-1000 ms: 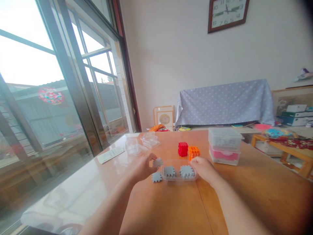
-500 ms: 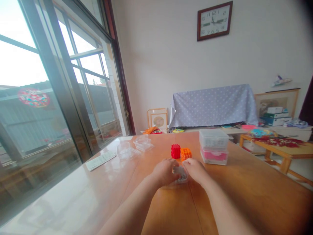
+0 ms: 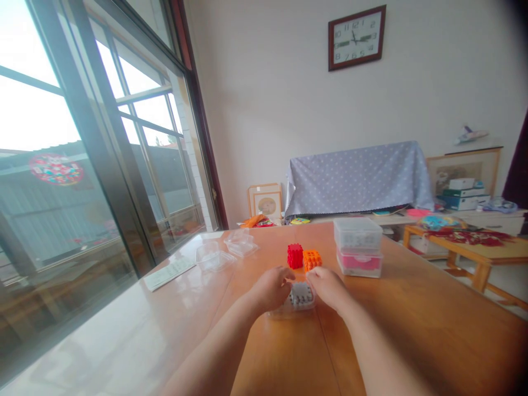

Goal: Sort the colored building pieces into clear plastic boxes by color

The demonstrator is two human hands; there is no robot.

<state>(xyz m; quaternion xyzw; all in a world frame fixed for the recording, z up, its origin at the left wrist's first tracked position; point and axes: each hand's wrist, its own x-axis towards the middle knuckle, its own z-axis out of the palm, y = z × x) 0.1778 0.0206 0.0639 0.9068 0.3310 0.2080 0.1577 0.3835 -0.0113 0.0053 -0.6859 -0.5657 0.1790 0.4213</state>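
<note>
A small clear plastic box sits on the table in front of me, with a grey studded block inside it. My left hand hovers at the box's left side, its fingers bent and thumb apart, with nothing visible in its grasp. At the opposite side, my right hand has its fingers pinched on the box's right rim. Just behind the box are a red studded cube and an orange studded cube, close together; the orange one is partly behind my right hand.
Two stacked clear boxes, the upper one pale and the lower one with pink contents, stand to the right. Empty clear containers and a printed sheet lie at left. A low wooden table stands beyond the right edge.
My left hand has drawn slightly left, away from the box's middle, uncovering more of the grey block. My right hand stays at the right rim. The view has shifted slightly.
</note>
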